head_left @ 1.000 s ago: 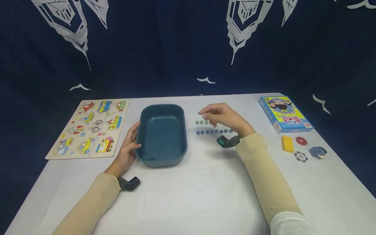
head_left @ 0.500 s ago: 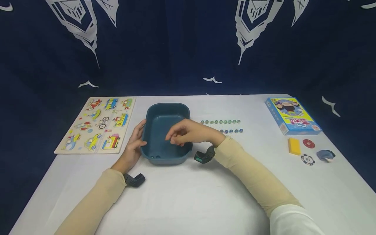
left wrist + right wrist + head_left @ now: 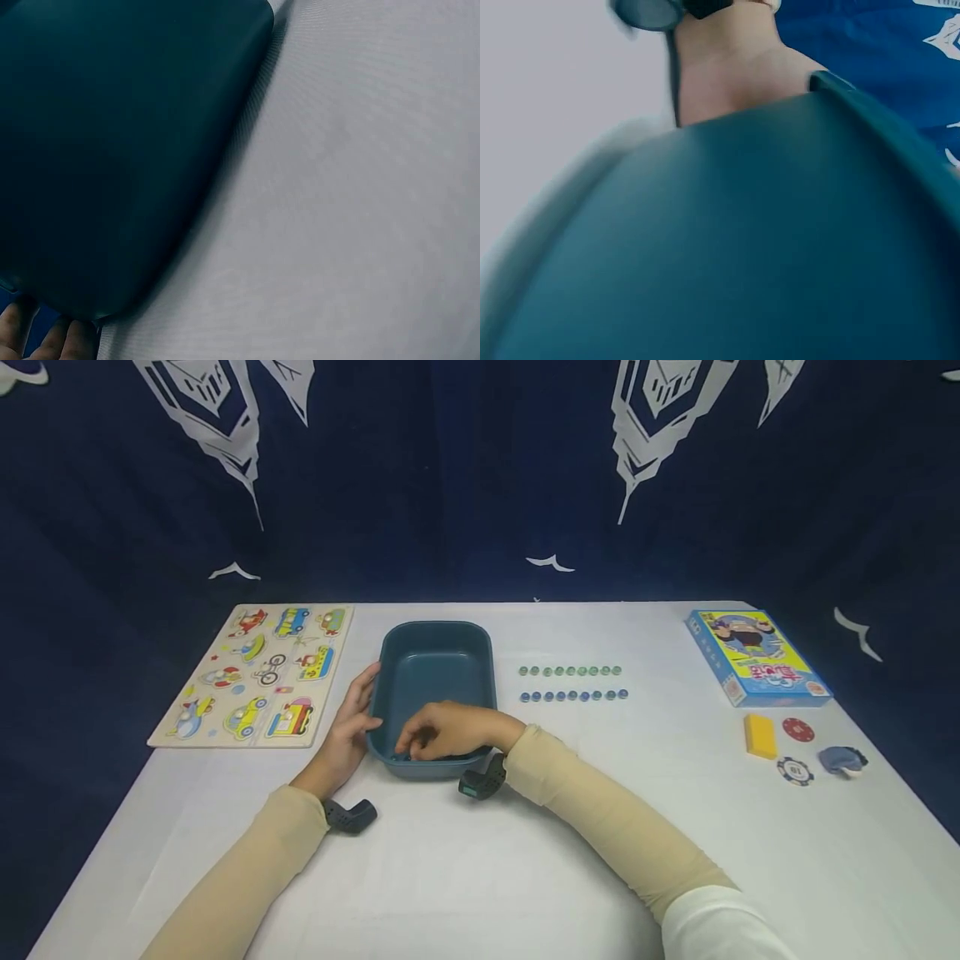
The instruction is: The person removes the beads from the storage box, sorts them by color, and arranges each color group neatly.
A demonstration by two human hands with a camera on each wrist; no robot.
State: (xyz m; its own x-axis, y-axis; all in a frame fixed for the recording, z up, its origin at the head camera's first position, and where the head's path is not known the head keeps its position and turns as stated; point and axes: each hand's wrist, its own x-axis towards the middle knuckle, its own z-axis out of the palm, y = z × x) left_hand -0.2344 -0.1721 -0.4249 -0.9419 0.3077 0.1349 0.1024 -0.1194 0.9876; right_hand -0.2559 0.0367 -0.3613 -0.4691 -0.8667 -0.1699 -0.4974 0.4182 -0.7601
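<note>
A dark teal plastic tub (image 3: pixel 438 672) stands on the white table. My left hand (image 3: pixel 345 739) grips its left side, thumb at the rim and fingers along the outer wall; a few of those fingertips (image 3: pixel 56 341) show in the left wrist view. My right hand (image 3: pixel 450 729) reaches down inside the near end of the tub with curled fingers. Its fingertips are right at the small dark marbles (image 3: pixel 400 757) on the bottom, and I cannot tell whether one is pinched. To the tub's right lie a row of green glass marbles (image 3: pixel 558 671) and a row of blue glass marbles (image 3: pixel 572 696).
A wooden picture puzzle board (image 3: pixel 255 677) lies left of the tub. At the right are a blue and yellow game box (image 3: pixel 757 656), a yellow block (image 3: pixel 761 736), a red chip (image 3: pixel 798 729), a black and white chip (image 3: pixel 795 771) and a small grey-blue item (image 3: pixel 842 760).
My right hand has moved left from over the marble rows and down into the near end of the tub. My left hand keeps its grip. The head view has shifted slightly.
</note>
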